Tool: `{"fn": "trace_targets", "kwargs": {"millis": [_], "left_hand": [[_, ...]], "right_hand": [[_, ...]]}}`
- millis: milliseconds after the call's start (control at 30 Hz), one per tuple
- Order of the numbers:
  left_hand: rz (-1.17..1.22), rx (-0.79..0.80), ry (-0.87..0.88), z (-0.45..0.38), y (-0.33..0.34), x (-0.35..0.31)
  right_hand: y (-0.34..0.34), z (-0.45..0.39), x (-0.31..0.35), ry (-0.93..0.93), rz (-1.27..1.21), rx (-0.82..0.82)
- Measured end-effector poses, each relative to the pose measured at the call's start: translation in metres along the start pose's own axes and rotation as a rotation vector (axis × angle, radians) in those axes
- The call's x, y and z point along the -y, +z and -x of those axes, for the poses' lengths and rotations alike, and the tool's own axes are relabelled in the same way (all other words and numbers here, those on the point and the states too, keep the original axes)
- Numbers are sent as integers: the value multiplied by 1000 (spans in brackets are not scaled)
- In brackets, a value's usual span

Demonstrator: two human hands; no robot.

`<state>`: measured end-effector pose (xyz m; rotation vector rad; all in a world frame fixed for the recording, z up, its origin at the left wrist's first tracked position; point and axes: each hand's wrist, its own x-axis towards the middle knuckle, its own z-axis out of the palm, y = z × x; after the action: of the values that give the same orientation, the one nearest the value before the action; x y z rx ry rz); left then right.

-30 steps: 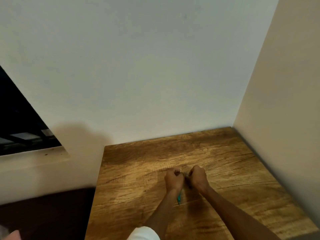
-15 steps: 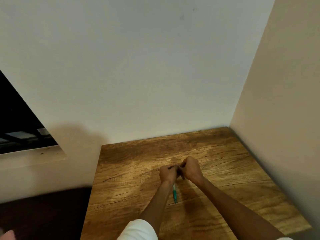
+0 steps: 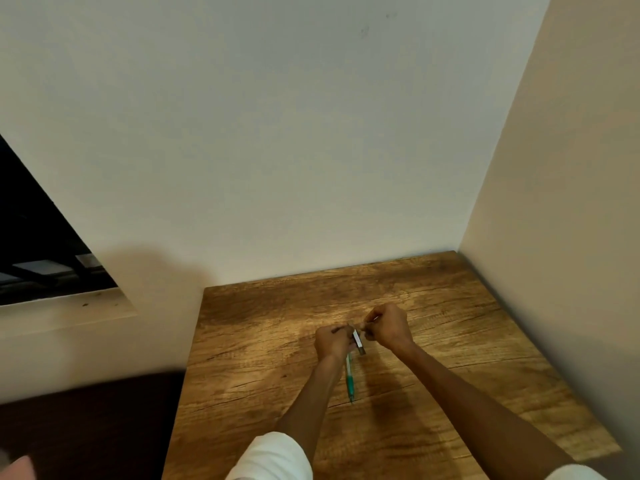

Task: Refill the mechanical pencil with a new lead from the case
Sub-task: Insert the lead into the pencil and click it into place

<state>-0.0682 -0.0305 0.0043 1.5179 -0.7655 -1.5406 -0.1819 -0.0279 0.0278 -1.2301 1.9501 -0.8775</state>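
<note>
My left hand (image 3: 333,342) is closed around the upper end of a green and white mechanical pencil (image 3: 350,378), whose tip points down toward me just above the wooden table (image 3: 263,344). A small dark and white lead case (image 3: 358,342) sticks out of the same hand on its right side. Just to the right, my right hand (image 3: 389,329) is closed, its fingertips pinching a small thin pale piece (image 3: 375,318) a little apart from the case. It is too small to tell whether this is a lead or a cap.
The table sits in a corner, with a white wall (image 3: 294,150) behind and a beige wall (image 3: 561,220) on the right. A dark window opening (image 3: 38,254) with a sill lies to the left. The floor left of the table is dark.
My hands, pressed together before, have come slightly apart. The right hand has drawn away to the right with the small piece, and the case now shows between the hands.
</note>
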Motion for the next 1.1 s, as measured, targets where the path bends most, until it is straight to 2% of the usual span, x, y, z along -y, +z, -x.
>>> {"fn": "trace_targets", "kwargs": {"millis": [100,533,733,867,1100], "left_hand": [[-6,27,2,1,-1,-1],[-9,83,31,4,-8,-2],[-26,98,55,4,-9,0],[-45,120,75,4,-11,-1],[-76,153,92,7,-13,-2]], "right_hand": [[-3,-5,0,47,-189,-15],[-10,-8,4,126,-606,105],[-10,-11,4,111,-545,103],[-11,-12,4,26,-390,149],[-6,-9,9,-56,-266,200]]}}
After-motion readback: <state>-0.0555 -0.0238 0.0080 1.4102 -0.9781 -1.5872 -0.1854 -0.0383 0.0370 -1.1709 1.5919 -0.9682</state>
